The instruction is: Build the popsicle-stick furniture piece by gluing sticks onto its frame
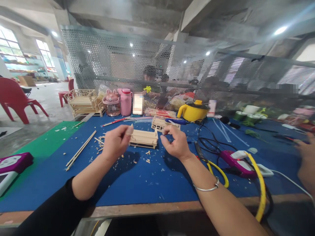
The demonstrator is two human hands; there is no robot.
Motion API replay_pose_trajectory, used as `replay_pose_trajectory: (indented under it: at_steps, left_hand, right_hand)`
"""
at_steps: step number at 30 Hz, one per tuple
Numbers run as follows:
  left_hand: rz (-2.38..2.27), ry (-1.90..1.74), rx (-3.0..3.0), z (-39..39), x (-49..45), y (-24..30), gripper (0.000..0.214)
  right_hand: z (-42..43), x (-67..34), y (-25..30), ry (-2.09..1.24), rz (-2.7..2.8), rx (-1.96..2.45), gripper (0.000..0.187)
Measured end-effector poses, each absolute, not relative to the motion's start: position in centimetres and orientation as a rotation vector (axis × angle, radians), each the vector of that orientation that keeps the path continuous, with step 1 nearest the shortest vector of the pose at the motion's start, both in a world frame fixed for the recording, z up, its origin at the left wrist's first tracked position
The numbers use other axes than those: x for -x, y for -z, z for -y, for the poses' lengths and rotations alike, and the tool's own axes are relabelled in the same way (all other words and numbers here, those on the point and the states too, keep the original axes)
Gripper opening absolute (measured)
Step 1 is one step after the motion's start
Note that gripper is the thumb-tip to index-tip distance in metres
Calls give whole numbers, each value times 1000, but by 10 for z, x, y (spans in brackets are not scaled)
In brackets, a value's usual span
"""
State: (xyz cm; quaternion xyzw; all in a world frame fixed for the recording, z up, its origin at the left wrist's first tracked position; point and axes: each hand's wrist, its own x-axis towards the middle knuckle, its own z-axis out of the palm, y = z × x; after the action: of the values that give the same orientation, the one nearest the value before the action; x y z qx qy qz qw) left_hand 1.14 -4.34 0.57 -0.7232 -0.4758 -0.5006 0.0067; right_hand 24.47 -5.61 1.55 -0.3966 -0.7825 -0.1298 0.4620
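Note:
My left hand [116, 141] is closed, thumb pressed to the curled fingers, at the left end of a small pale wooden stick model [144, 138]. A thin stick tip shows above the thumb; whether it is held or belongs to the model behind cannot be told. My right hand [176, 141] hovers off the model's right end. Its thumb and forefinger are curved with a gap between them, and nothing shows there. Behind stands a second small wooden model [161, 123], with a blue tool [176, 121] beside it. Loose thin sticks [81, 150] and wood scraps lie left of my left hand.
Along the back stand a larger stick model [85, 103], a pink bottle [126, 103], a phone [138, 104] and a yellow pot [194, 111]. Cables and a purple power strip [237, 163] lie at right. Another person's hand [306, 157] is at the right edge.

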Motion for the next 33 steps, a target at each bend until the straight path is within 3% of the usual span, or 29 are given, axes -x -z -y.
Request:
replay_pose_trajectory:
  at_steps: [3, 6, 13, 17, 21, 25, 33]
  left_hand:
    - [1463, 1738, 1978, 32, 4, -8, 32]
    - [1482, 1699, 1980, 22, 10, -6, 30]
    - [1535, 1587, 2140, 12, 8, 4, 26]
    - [1502, 1574, 2180, 13, 6, 4, 28]
    - [1427, 1559, 2223, 13, 3, 6, 32]
    - [1369, 1545, 2260, 14, 2, 7, 34]
    - [1354, 1623, 2237, 17, 2, 2, 31]
  right_hand:
    - [62, -241, -16, 411, 1847, 1041, 36]
    - [62, -239, -15, 421, 1861, 1144, 46]
    - [60, -237, -13, -190, 2559, 1357, 34]
    - [61, -235, -12, -149, 2576, 1384, 16]
    - [58, -229, -2, 52, 2594, 1443, 27]
    - [57, -221, 6, 193, 2608, 1489, 22]
    - [60, -228, -6, -55, 2573, 1450, 15]
